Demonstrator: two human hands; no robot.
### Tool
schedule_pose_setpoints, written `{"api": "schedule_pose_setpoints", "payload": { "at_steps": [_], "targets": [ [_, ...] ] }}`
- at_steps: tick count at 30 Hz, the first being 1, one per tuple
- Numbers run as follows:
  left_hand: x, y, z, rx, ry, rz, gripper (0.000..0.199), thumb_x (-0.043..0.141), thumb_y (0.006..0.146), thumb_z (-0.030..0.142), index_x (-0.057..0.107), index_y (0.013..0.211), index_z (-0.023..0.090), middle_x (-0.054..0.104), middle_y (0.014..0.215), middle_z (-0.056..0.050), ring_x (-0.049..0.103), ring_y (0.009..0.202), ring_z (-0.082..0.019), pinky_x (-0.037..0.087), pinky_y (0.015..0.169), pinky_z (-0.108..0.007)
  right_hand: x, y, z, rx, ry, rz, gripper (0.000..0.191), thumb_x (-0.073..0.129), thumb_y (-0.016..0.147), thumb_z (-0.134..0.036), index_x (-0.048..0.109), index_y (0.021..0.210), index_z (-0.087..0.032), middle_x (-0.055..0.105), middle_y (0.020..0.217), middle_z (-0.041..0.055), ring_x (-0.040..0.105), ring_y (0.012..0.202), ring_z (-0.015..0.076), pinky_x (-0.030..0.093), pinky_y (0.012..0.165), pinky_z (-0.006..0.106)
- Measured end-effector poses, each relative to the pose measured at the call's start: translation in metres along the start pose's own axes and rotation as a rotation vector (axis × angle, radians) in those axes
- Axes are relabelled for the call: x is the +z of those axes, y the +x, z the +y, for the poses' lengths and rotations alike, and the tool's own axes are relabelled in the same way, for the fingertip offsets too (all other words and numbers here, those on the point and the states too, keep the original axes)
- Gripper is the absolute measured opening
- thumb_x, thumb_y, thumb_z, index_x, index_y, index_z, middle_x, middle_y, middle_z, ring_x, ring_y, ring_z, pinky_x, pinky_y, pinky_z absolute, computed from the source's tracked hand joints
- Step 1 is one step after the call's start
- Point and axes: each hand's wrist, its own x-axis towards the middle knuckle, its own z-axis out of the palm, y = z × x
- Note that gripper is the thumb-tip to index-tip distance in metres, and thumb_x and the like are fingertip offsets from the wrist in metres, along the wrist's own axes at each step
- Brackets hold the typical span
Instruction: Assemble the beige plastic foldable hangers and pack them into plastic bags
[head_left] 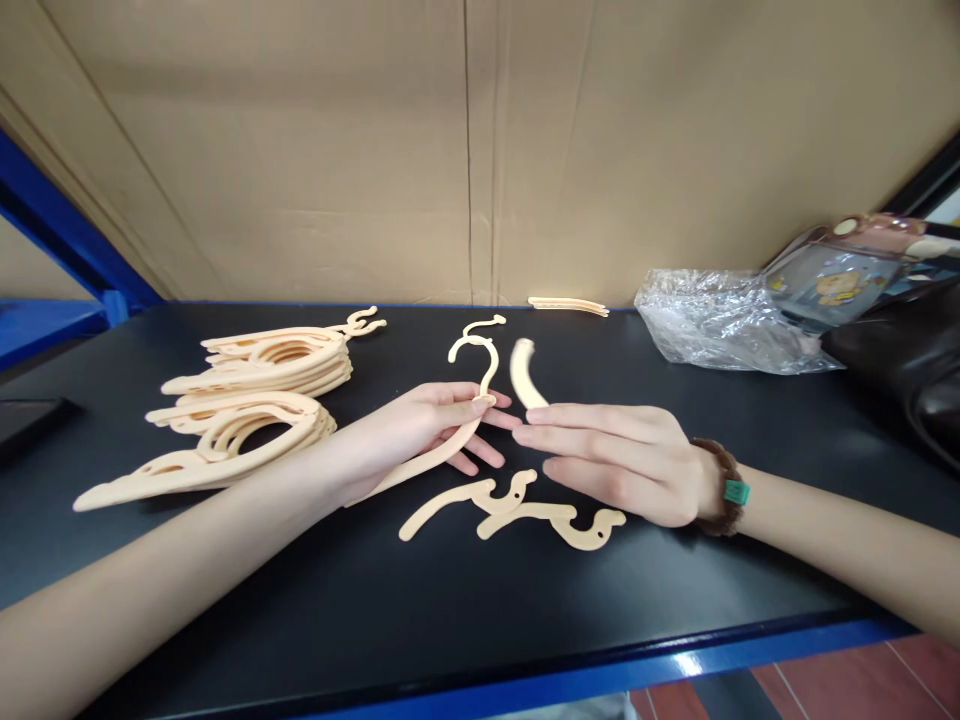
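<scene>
Fingers of the left hand [427,420] are closing in a pinch, thumb uppermost, around a cream, hook-topped plastic hanger piece [427,460], while the other fingertips are spreading loosely beneath it. Its long arm is running from near left, under the wrist, toward far right, where the hook is curling just beyond the thumb. Fingers of the right hand [622,455] are holding the near end of a short, curved cream plastic strip [519,372] (its thumb is hiding, so the exact grip is impossible to tell). That strip is pointing away from the fingers, its long axis leaning toward far left, and its free end is standing just right of the hook, apart from it. The left hand is sitting nearer the base of the hook; the right fingertips are lying just right of the left ones, so the two held lengths are slanting toward each other across a narrow gap. Near both hands, two flat cream plastic pieces with scrolled ends [532,512] are lying on the black tabletop [360,620].
</scene>
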Motion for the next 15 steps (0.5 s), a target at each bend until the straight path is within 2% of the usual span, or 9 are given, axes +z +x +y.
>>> {"api": "schedule_pose_setpoints", "payload": {
  "at_steps": [3,6,10,13,15],
  "targets": [
    [0.000,0.001,-0.002,0.024,-0.027,0.015,0.020,0.058,0.091,0.033,0.063,0.100,0.016,0.071,0.088,-0.005,0.068,0.080,-0.016,0.055,0.068,-0.025,0.001,0.000,-0.002,0.029,0.079,0.004,0.025,0.047,0.094,-0.017,0.070,0.102,-0.024,0.063,0.121,-0.0002,0.058,0.116,0.0200,0.055,0.095,0.033],
    [0.002,0.002,-0.001,0.004,-0.043,0.092,0.019,0.054,0.092,0.025,0.062,0.107,0.016,0.071,0.091,-0.006,0.068,0.073,-0.015,0.056,0.064,-0.023,0.002,-0.002,-0.001,-0.001,0.108,-0.002,0.030,0.043,0.096,-0.014,0.062,0.118,-0.018,0.060,0.126,0.0034,0.054,0.121,0.0168,0.051,0.099,0.027],
    [0.004,0.002,0.003,-0.022,-0.085,0.199,0.025,0.050,0.091,0.014,0.061,0.113,0.016,0.071,0.096,-0.008,0.069,0.072,-0.015,0.057,0.061,-0.023,0.006,-0.004,0.003,-0.067,0.008,-0.012,0.032,0.041,0.097,-0.012,0.053,0.126,-0.008,0.059,0.127,0.0110,0.051,0.124,0.0162,0.050,0.099,0.026],
    [0.003,0.002,0.005,-0.012,-0.111,0.245,0.028,0.047,0.091,0.011,0.060,0.115,0.015,0.071,0.092,-0.008,0.068,0.071,-0.015,0.057,0.060,-0.023,0.012,-0.006,0.008,-0.104,-0.114,0.022,0.033,0.040,0.095,-0.007,0.053,0.125,-0.011,0.055,0.133,0.0114,0.044,0.129,0.0165,0.048,0.102,0.028],
    [0.003,0.002,0.005,0.003,-0.120,0.261,0.025,0.046,0.092,0.012,0.060,0.113,0.014,0.071,0.093,-0.009,0.068,0.071,-0.015,0.057,0.058,-0.022,0.017,-0.006,0.013,-0.042,-0.145,0.030,0.037,0.038,0.093,-0.003,0.052,0.126,-0.013,0.050,0.138,0.0109,0.043,0.131,0.0155,0.046,0.104,0.029]
  ]
}}
